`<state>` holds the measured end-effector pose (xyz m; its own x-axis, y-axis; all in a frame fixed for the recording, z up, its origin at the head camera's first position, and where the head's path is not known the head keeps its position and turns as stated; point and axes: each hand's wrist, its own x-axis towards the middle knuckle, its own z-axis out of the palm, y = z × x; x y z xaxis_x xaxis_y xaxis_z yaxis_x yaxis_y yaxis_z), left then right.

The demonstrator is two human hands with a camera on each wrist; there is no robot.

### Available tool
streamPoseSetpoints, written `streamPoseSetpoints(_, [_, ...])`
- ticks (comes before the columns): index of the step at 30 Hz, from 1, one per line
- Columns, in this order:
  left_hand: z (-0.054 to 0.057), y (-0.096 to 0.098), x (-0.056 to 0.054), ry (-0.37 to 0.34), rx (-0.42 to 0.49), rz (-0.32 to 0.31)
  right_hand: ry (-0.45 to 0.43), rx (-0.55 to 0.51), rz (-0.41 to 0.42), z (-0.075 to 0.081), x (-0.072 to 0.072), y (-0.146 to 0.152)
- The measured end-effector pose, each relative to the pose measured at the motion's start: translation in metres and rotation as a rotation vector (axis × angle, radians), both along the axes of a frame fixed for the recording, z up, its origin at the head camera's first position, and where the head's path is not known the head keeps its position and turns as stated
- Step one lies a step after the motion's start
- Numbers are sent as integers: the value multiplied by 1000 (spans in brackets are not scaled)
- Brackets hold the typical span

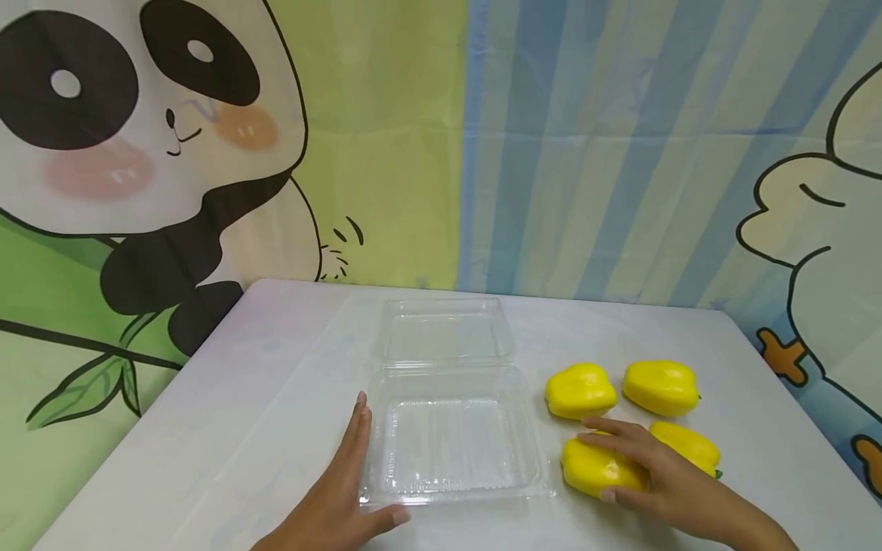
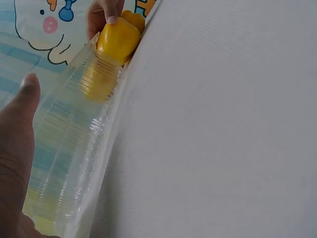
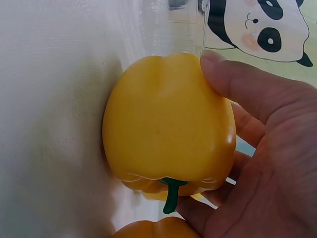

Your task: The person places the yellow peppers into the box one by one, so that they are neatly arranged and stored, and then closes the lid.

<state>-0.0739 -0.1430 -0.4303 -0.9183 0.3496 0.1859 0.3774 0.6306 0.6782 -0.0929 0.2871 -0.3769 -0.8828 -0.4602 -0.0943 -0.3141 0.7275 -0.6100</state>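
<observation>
A clear plastic clamshell container (image 1: 448, 444) lies on the table with its lid (image 1: 446, 333) folded open toward the back. My left hand (image 1: 344, 486) rests against its left side, fingers straight along the edge and thumb by the front corner. To the container's right, my right hand (image 1: 664, 478) grips the near-left yellow bell pepper (image 1: 594, 468) from above. The right wrist view shows my thumb and fingers round that pepper (image 3: 168, 124), whose green stem points toward the wrist. More yellow peppers sit close by: one behind (image 1: 580, 391), one at the back right (image 1: 661, 387), one partly hidden by my hand (image 1: 685, 445).
The white table (image 1: 241, 428) reaches back to a printed cloth backdrop (image 1: 386, 153) with a cartoon panda and blue stripes. Behind the held pepper, the other peppers crowd the right side of the table.
</observation>
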Motion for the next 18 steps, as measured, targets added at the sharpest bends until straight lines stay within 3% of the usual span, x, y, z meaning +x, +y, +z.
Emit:
streamPoseSetpoints(12, [-2,5,-2,-78,62,68,12,19,-8,-2,1,-2])
streamPoseSetpoints(18, [-3,5,-3,-63,46,77,-23,20,-31,-3,2,-3])
